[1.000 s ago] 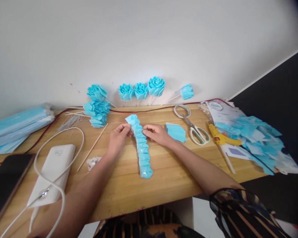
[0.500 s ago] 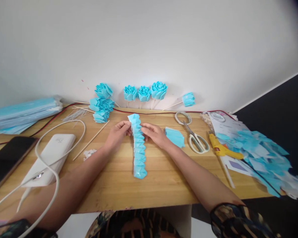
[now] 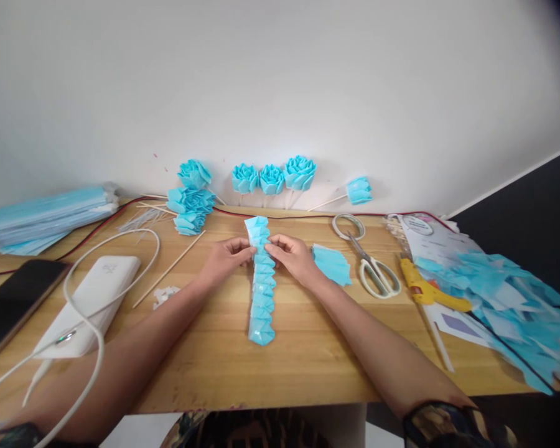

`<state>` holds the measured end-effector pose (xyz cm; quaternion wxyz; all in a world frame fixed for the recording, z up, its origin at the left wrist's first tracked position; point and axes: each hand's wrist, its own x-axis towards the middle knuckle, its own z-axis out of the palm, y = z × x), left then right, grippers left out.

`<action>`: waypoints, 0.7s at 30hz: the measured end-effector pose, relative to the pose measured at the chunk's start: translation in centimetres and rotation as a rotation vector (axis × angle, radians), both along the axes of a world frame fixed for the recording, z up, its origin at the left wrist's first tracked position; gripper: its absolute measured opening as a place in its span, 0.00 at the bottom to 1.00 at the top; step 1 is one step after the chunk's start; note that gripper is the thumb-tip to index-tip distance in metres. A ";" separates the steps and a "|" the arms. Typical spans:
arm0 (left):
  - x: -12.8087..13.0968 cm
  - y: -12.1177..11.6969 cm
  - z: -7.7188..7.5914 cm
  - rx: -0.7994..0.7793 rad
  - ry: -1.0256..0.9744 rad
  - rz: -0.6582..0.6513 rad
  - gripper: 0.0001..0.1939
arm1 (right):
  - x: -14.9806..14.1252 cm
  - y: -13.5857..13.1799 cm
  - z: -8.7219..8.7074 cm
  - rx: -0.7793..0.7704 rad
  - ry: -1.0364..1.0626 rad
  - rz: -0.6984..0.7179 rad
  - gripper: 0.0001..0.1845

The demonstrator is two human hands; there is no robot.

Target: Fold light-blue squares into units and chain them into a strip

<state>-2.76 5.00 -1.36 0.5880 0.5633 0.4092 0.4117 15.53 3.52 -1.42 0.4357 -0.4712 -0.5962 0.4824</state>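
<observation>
A long strip of folded light-blue paper petals lies lengthwise on the wooden table. My left hand pinches the strip's left edge near its far end. My right hand pinches the right edge at the same spot. Both sets of fingers are closed on the paper. A small stack of cut blue pieces lies just right of my right hand.
Finished blue paper roses on sticks lean against the wall. Scissors, a tape roll and a yellow glue gun lie to the right, beside blue scraps. A power bank, white cable, phone and blue mask stack sit at left.
My hands have drawn closer together on the strip's far end, and the strip lies straighter. The camera has shifted slightly.
</observation>
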 end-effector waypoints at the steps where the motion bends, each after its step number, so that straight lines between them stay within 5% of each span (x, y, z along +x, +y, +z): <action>1: 0.0 0.0 0.0 -0.003 0.006 0.013 0.12 | 0.0 0.0 0.0 0.000 -0.005 -0.003 0.15; 7: -0.1 0.0 -0.1 -0.032 -0.028 0.036 0.12 | 0.1 0.0 0.3 0.002 0.036 -0.001 0.22; 21: -0.5 0.1 0.4 -0.012 -0.051 -0.061 0.14 | 0.0 -0.3 0.2 0.039 -0.050 -0.029 0.14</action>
